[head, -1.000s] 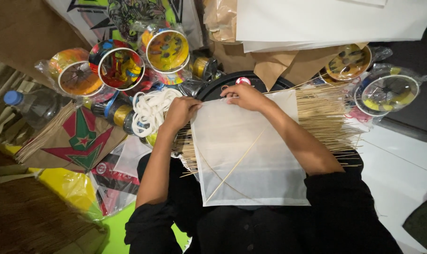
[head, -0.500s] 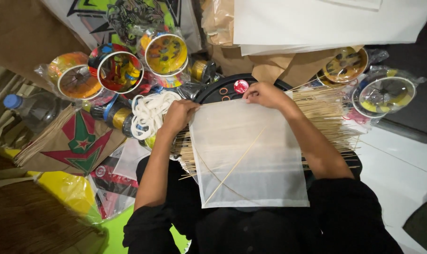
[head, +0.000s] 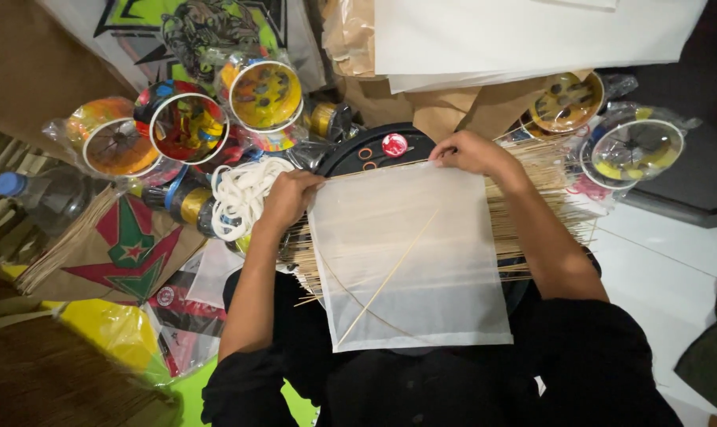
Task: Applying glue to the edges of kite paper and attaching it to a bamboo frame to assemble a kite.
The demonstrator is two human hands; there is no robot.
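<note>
Both hands (head: 475,152) unmoved — pinching paper sheet (head: 410,253).

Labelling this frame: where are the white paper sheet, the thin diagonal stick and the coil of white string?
white paper sheet (head: 445,261), head view, bare middle.
thin diagonal stick (head: 390,275), head view, mid-length.
coil of white string (head: 244,194), head view, centre.

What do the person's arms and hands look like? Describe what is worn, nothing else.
Both forearms are bare from the elbow down. The left hand and right hand wear no gloves, and no rings, watch or bracelets can be seen on them. Black sleeves cover the upper arms, part of a plain black top with no visible markings.
</note>
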